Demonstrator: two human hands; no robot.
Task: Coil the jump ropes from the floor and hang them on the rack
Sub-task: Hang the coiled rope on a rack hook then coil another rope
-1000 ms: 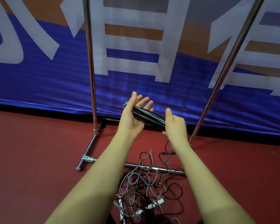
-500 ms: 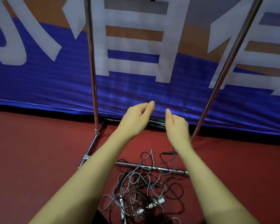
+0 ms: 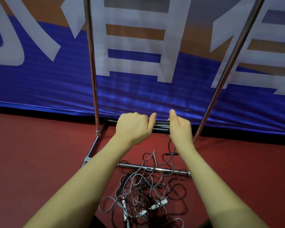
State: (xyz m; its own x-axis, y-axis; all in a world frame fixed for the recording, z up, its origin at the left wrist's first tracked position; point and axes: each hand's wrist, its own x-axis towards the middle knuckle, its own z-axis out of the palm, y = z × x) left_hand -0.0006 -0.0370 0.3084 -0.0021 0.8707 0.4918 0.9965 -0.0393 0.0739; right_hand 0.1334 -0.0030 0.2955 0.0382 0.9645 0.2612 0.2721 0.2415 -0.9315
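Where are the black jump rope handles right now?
Head view, centre: the black handles are held level between the left hand and right hand, above the tangled ropes.

Left hand [image 3: 133, 127] and right hand [image 3: 179, 128] grip black rope handles [image 3: 160, 127] above tangled ropes [image 3: 145, 191].

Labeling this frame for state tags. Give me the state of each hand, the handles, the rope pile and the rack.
left hand: curled round the black handles, palm down
right hand: grips the black handles, thumb up
black handles: held level between both hands, off the floor
rope pile: tangled on the floor, uncoiled, partly over the rack's base bar
rack: upright, no rope hanging in view
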